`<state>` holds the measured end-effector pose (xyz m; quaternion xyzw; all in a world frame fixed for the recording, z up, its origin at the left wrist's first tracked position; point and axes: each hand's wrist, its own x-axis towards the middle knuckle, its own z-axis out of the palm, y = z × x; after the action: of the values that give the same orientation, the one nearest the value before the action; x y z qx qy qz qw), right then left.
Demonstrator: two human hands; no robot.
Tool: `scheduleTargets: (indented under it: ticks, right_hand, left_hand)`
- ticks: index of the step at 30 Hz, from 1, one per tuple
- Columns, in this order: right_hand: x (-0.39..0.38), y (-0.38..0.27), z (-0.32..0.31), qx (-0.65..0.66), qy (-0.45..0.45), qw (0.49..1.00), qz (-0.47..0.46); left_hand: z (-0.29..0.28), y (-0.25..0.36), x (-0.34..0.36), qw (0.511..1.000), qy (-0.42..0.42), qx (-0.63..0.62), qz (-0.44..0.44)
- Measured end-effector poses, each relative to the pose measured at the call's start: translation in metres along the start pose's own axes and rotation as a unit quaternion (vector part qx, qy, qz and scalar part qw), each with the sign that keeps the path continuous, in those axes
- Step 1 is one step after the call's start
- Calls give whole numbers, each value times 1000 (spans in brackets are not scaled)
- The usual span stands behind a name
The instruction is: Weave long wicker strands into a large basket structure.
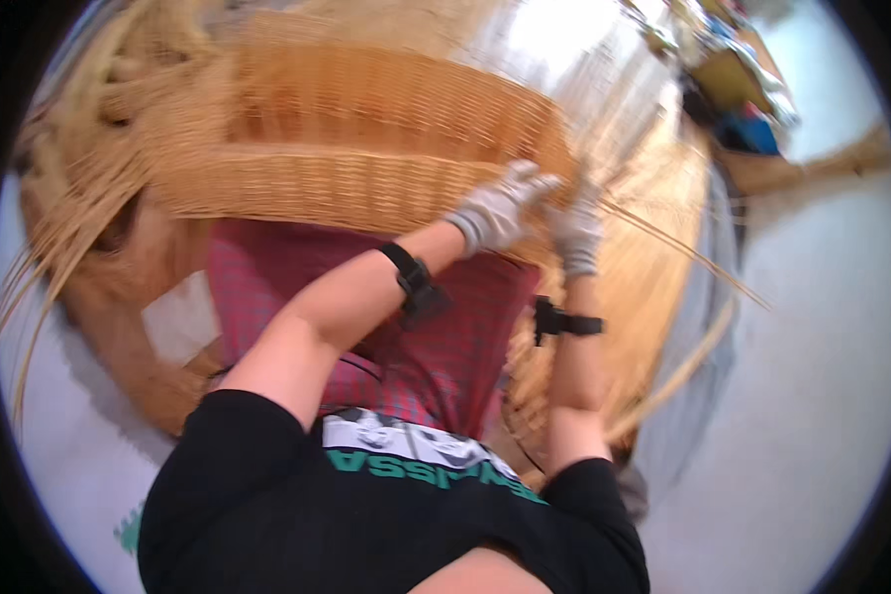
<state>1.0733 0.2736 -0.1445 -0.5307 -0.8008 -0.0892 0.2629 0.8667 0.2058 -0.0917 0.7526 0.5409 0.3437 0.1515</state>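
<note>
Pale grey floor [822, 416] carries pretty much everything here. A big wicker piece [366, 148] in light golden cane sits on it, taking up the top and middle, and its woven wall curves down the right side. Loose cane strands [49, 247] fan out from its left edge down to the floor, and a few long thin ones [693, 257] stick out to the right. Far top right there's a blurry heap of colourful stuff [733, 79] on the floor, too smeared to tell apart.
</note>
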Motion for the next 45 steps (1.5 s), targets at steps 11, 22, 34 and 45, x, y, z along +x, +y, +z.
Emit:
scheduleTargets:
  ticks: [11, 22, 34, 45]
  right_hand:
    - [41, 7, 55, 302, 182, 929, 109]
    - [94, -420, 69, 521, -275, 793, 155]
    - [97, -456, 98, 769, -55, 589, 243]
    - [152, -447, 2, 813, 27, 577, 69]
  left_hand:
    - [-171, -149, -225, 771, 489, 122, -390]
    - [-205, -149, -261, 877, 253, -47, -407]
    - [-215, -169, -264, 905, 193, -48, -377]
    - [-217, -190, -232, 919, 152, -46, -361]
